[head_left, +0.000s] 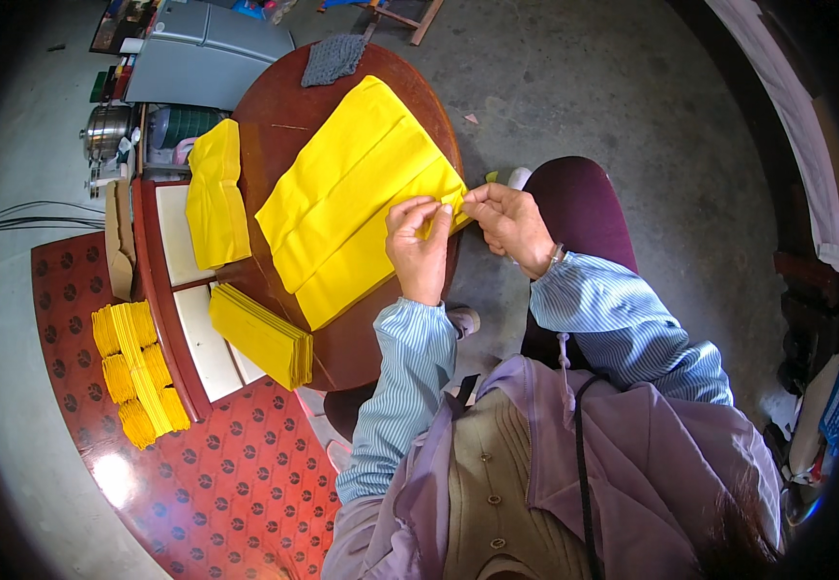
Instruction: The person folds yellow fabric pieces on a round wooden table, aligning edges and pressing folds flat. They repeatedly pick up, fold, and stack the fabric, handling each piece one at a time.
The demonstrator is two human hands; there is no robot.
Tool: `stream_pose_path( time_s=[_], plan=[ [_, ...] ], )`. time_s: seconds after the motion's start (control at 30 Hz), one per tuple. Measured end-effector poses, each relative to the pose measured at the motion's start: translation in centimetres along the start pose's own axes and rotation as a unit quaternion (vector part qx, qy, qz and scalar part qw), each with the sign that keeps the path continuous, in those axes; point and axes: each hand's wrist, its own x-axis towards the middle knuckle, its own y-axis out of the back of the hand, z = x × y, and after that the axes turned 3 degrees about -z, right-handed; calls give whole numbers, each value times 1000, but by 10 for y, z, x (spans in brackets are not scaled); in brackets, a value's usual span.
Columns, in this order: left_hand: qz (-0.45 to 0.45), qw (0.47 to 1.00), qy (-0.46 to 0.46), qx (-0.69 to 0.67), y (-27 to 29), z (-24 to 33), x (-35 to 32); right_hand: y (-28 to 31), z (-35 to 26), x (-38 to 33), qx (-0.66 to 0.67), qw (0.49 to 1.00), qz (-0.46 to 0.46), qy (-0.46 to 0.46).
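Note:
A stack of large yellow paper-like sheets [352,193] with crease lines lies across the round brown table [342,362]. At its right corner, my left hand [418,256] pinches the yellow edge between thumb and fingers. Right beside it, my right hand [514,224] is closed in a pinch on the same corner, its fingertips close to the left thumb. The fingers partly cover that corner, so I cannot make out how it is folded. Left of the sheets lie a smaller folded yellow piece [216,198] and a thick pile of folded yellow sheets [262,333].
A grey knitted cloth [333,60] rests at the table's far edge. Several tied yellow bundles [138,372] lie on a red patterned surface [226,483] to the left. A dark red stool seat [582,208] stands to the right. A grey cabinet [202,58] is at the far left.

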Motion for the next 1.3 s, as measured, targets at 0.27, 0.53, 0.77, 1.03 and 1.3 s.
stream_pose_path(
  time_s=[0.27, 0.53, 0.77, 1.03, 1.3],
  plan=[
    [0, 1000, -7, 1, 0, 1, 0, -2, -2, -1, -59, 998, 27, 16],
    [3, 1000, 9, -27, 0, 2, 0, 0, 7, 1, -125, 989, 59, 59],
    [5, 1000, 10, -19, -2, 1, 1, 0, 8, 1, -188, 974, 59, 109],
    [2, 1000, -1, -9, -2, 3, 1, -1, 10, 3, -172, 979, 62, 95],
    [4, 1000, 10, -13, -4, 1, 0, 2, 16, 4, -281, 940, 104, 164]
  ],
)
